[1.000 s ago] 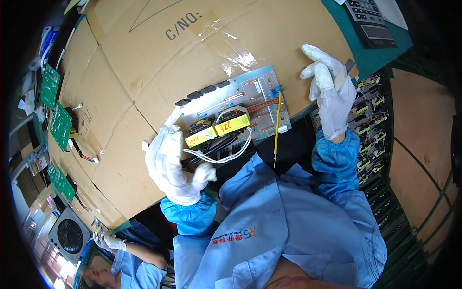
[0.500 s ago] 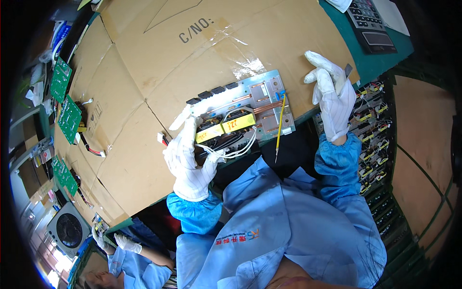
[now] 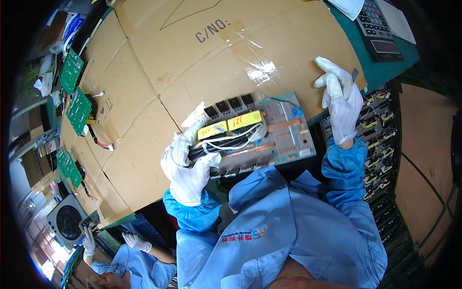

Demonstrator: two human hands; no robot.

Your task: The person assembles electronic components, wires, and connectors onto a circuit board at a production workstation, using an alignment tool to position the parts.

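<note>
My left hand (image 3: 185, 166), in a white striped glove, grips the left end of a circuit board (image 3: 301, 137). Thumb and fingers close round its near and far sides. A block with yellow tape (image 3: 244, 120), white and black wires (image 3: 233, 140), copper-coloured strips and a row of black components (image 3: 234, 102) are on the board. My right hand (image 3: 342, 103), gloved too, is to the right of the board, apart from it. Its fingers are bent together, and a small dark grey flat piece (image 3: 355, 74) sticks out beside them; the rest of that piece is hidden.
Brown cardboard (image 3: 144, 144) covers the table. Several green circuit boards (image 3: 79, 111) with cables stand along its left side. A calculator (image 3: 378, 31) is at the far right, above a rack of assembled boards (image 3: 378, 139). A co-worker's gloved hands (image 3: 137, 242) and a fan (image 3: 67, 221) are at lower left.
The circuit board has turned and tilted in my left hand, and its near edge now shows components. The yellow wire-like piece across its right end no longer shows. My right hand keeps its pose.
</note>
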